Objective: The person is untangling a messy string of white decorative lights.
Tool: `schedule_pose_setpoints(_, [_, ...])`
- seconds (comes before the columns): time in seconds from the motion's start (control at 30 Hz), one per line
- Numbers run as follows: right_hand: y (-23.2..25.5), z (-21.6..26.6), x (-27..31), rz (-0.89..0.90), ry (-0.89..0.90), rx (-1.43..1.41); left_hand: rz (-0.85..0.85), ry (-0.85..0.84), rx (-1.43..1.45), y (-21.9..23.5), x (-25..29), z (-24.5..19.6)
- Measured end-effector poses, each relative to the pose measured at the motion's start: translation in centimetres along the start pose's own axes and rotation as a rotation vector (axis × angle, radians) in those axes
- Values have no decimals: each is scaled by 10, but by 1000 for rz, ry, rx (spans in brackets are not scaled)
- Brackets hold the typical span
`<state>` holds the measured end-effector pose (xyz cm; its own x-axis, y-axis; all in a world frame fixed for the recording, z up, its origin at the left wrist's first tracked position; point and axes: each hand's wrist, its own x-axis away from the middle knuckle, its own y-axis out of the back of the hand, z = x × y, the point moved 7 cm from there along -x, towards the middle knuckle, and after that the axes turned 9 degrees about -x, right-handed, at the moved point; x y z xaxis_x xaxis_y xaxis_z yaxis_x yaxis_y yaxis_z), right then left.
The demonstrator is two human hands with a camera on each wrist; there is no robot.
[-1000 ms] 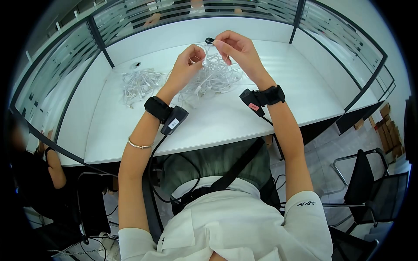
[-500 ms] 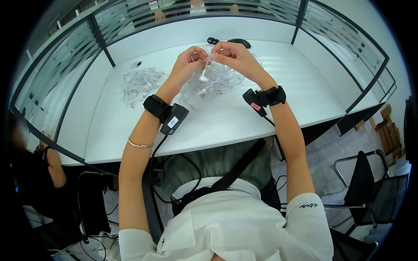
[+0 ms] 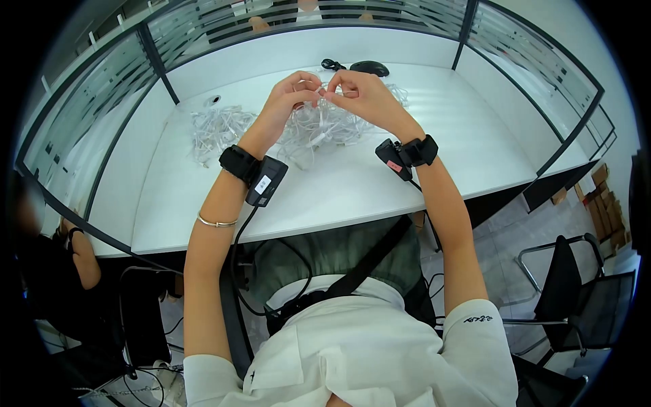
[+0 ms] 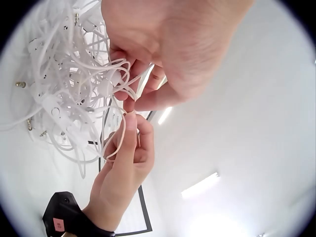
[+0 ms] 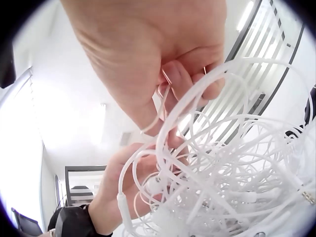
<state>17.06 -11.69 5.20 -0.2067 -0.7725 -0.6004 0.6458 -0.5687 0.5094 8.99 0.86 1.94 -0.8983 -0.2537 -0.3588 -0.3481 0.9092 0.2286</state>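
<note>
Over a tangled heap of white earphones (image 3: 325,129) on the desk, both hands meet fingertip to fingertip. My left hand (image 3: 286,102) pinches a white earphone cable (image 4: 129,81), with loops of it running through the fingers. My right hand (image 3: 369,100) pinches the thin cable between thumb and fingertips right against the left fingertips, as the left wrist view shows. Loops hang down from both hands into the heap. Gold plugs (image 4: 20,85) poke out of the tangle, and a white earbud (image 5: 154,184) shows below the fingers in the right wrist view.
A second, smaller pile of white cables (image 3: 220,132) lies to the left on the white desk (image 3: 447,163). Behind the right hand are a black mouse (image 3: 369,68) and a coiled black cable (image 3: 332,64). Low partitions (image 3: 312,46) enclose the desk; another person sits at the far left.
My right hand has come down and toward the left hand, uncovering the black mouse. The white earbud that hung between the hands half a second ago no longer shows there in the head view.
</note>
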Motion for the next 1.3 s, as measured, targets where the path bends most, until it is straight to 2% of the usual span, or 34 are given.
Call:
schedule_pose_setpoints(0.17, [4,2,1,-75,1,78,-14,-56,-73,-4,3,-5])
schedule_pose_setpoints(0.37, [3,8,2,-58,19,-4,-43,-49,-127,-8,5,-13])
schedule_pose_setpoints(0.5, [21,13,1,-334,187,-36,-68,-97,-119,-6,3,-11])
schedule_pose_setpoints(0.57, [30,11,0,-383,216,-132,-64,-133,-169,-7,3,-14])
schedule_pose_setpoints(0.67, [19,-15,-6,-253,74,-269,-65,-176,-217,-11,4,-17])
schedule_pose_setpoints(0.77, [-5,-31,-7,37,-25,-398,-74,-268,-279,-11,4,-22])
schedule_pose_setpoints(0.8, [-8,-22,-1,28,-83,-378,-81,-303,-312,-12,5,-25])
schedule_pose_setpoints(0.9, [-8,-17,-5,81,-52,-337,-131,-334,-427,-11,7,-32])
schedule_pose_setpoints(1.0, [-17,-29,-7,208,-70,-413,-199,-429,-542,-9,9,-36])
schedule_pose_setpoints(1.13, [-21,-36,-5,228,-172,-362,-316,-397,-554,-5,11,-36])
schedule_pose_setpoints(1.23, [-11,-32,-5,61,-65,-233,-372,-384,-579,-5,13,-37])
schedule_pose_setpoints(1.3, [-9,-35,-6,25,-63,-260,-416,-379,-642,-5,15,-40])
